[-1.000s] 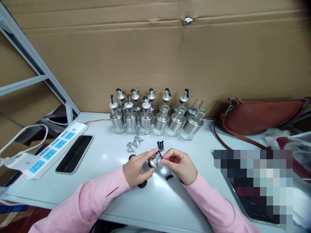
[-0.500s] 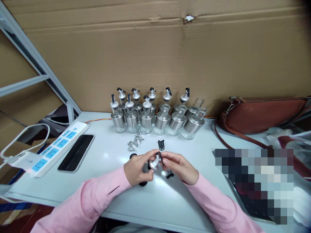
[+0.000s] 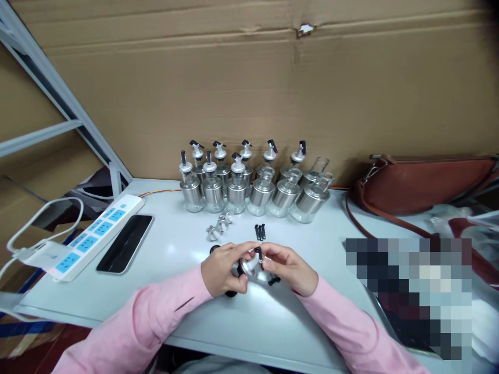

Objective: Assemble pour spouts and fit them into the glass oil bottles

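Note:
My left hand (image 3: pixel 222 270) is closed around a silver bottle pourer (image 3: pixel 247 267), its spout pointing up and right. At the spout's tip, my right hand (image 3: pixel 293 269) pinches a small black flip cap (image 3: pixel 259 253) between thumb and forefinger. Beyond the hands lie several loose black caps (image 3: pixel 260 231), and more small black parts (image 3: pixel 274 281) are just under my right hand. Silver pourer heads (image 3: pixel 219 226) rest left of the caps. Black round pieces (image 3: pixel 231 293) are partly hidden by my left hand.
Glass bottles with steel bands (image 3: pixel 237 192) stand in two rows at the back, most with pourers; several at right have bare necks (image 3: pixel 323 182). A phone (image 3: pixel 125 244) and power strip (image 3: pixel 93 236) lie left. A brown bag (image 3: pixel 424 184) and a blurred-out area are right.
The black cap has turned to a more upright angle at the spout's tip. The hands have hardly moved, and the whole view has shifted slightly.

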### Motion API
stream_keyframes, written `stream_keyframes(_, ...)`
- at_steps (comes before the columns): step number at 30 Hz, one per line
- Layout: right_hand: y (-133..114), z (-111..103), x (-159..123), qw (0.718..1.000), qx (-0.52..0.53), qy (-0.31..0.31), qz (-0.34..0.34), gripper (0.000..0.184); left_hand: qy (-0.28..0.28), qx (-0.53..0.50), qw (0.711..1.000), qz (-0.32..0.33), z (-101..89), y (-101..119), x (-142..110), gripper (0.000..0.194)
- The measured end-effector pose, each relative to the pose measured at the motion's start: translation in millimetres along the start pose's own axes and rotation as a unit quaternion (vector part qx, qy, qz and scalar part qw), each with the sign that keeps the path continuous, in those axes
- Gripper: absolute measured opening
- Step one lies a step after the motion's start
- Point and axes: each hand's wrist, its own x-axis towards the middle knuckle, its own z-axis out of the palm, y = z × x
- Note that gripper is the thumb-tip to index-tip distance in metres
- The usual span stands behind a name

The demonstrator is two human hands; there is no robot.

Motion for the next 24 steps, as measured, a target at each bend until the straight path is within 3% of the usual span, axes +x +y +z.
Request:
stream_keyframes(4,-1,1,-1,1.000,0.013,-0.001,0.006,0.030,0.006,0.003,1.000,0.009,-0.2,-1,0,0.068)
stream_keyframes(11,-6,0,-4,0.991,0.104,-0.038,0.076,0.042,0.065,-0.006,0.997,0.038,-5.9,5,2,0.056)
stream_keyframes(16,-6,2,-4,0.984,0.152,-0.059,0.075,0.043,0.098,0.001,0.993,0.066,-4.0,6,3,0.061)
stream_keyframes(24,-10,1,-4,0.984,0.168,-0.002,0.051,0.032,0.094,-0.006,0.994,0.060,-2.7,6,2,0.068)
